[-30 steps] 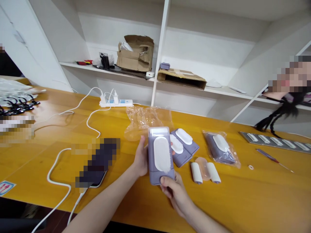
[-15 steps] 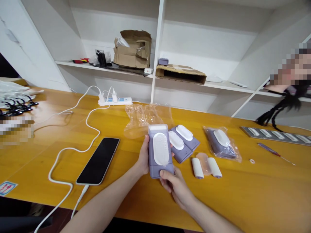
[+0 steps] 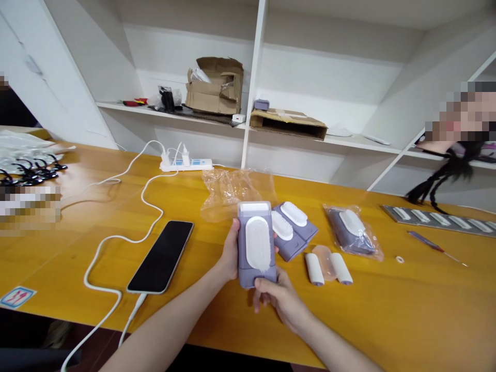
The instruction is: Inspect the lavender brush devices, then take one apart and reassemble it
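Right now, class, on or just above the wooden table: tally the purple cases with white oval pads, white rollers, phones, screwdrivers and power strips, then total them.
Purple cases: 4 (one held, two lying behind it, one bagged)
White rollers: 2
Phone: 1
Screwdriver: 1
Power strip: 1
Total: 9

Your lavender case is oblong and faces you; a textured white oval pad covers much of its front; its pale end points away from you; it is held above the counter.
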Demonstrator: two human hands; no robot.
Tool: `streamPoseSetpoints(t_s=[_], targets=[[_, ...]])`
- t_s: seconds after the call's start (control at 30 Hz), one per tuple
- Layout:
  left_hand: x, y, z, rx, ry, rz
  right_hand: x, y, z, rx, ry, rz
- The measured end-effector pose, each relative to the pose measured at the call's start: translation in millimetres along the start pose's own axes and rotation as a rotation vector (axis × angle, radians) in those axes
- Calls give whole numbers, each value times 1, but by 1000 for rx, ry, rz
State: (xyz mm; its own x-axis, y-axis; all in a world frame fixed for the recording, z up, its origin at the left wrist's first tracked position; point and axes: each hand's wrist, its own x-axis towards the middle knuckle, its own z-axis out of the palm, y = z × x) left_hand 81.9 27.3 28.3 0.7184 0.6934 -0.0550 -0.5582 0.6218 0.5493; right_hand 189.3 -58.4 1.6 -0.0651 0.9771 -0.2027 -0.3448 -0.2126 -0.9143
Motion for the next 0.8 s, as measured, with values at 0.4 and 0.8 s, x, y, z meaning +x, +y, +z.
streamPoseSetpoints(t_s=[0.4,0.8], targets=[[0,-8,0,-12,-22,29,1,2,6,29,119,-5],[-3,-1,7,-72,-36,17,-5,2,13,62,196,-128]])
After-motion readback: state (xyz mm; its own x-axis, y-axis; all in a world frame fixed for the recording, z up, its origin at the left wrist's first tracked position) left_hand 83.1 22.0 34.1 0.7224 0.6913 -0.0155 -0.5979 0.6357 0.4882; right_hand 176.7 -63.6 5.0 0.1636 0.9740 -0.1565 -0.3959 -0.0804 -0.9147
